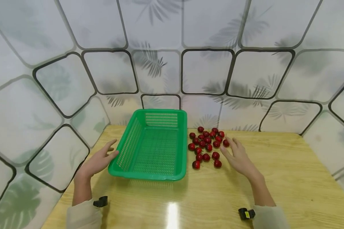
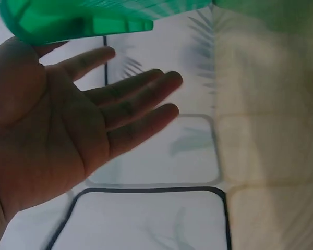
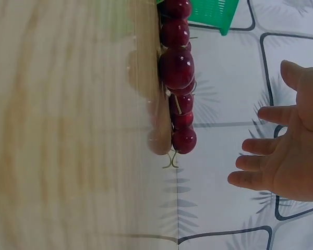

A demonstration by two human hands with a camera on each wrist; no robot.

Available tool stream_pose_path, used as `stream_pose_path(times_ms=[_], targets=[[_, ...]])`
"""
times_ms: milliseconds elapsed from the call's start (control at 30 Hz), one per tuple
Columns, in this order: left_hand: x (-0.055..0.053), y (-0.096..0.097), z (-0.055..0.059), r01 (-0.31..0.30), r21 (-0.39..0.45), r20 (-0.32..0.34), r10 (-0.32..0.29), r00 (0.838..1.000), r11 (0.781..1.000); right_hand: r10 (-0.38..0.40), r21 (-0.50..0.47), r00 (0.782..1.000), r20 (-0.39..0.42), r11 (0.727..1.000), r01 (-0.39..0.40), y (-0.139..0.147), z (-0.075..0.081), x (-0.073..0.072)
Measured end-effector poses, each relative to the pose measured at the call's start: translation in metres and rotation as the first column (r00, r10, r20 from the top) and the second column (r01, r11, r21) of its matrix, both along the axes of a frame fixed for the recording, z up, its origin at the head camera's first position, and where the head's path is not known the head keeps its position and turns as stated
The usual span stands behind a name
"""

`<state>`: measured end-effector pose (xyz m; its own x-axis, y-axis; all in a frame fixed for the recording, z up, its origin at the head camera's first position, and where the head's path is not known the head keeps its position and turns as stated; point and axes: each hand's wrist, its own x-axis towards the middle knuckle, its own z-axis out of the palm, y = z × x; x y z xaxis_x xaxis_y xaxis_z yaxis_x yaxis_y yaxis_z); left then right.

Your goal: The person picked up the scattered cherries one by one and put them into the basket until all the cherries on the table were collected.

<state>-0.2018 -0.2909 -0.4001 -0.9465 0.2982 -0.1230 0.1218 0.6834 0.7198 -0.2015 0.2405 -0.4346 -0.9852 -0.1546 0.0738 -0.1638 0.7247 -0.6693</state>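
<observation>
A green plastic basket (image 1: 147,176) with slotted sides stands on the table, nothing inside it. At its left rim is my left hand (image 1: 98,160), thumb tip right by the edge, fingers spread. In the left wrist view the palm of that hand (image 2: 68,114) faces the camera, with the basket (image 2: 83,26) above it. Several dark red cherries (image 1: 207,140), some with stems, lie loose to the right of the basket. My right hand (image 1: 240,157) hovers at their right side, fingers extended and holding nothing. The right wrist view shows this hand (image 3: 289,140) apart from the cherries (image 3: 176,69).
The light wooden table (image 1: 289,178) reaches back to a wall (image 1: 207,71) covered in tile-and-leaf patterned sheeting, which also rises on the left and right. Small black wrist cameras (image 1: 101,201) sit at both cuffs.
</observation>
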Motion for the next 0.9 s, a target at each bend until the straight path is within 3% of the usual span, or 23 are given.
stream_pose_path(times_ms=[200,400,667,900], targets=[[-0.015,-0.001,-0.023,0.009,0.199,0.021,-0.014,1.000,0.980,-0.033,-0.016,0.999,-0.014,0.999,0.033,0.004,-0.001,0.000],[-0.020,-0.003,-0.041,-0.034,0.335,0.121,-0.007,0.993,0.942,-0.025,-0.013,1.000,-0.009,1.000,0.025,0.005,-0.007,0.000],[-0.019,0.001,-0.046,-0.023,0.542,0.199,-0.101,0.975,0.840,-0.063,-0.016,0.998,-0.010,0.998,0.063,0.019,-0.012,0.001],[-0.020,0.003,-0.046,-0.059,0.616,0.259,-0.132,0.957,0.785,-0.101,0.022,0.994,0.033,0.995,0.100,0.023,-0.010,0.002]])
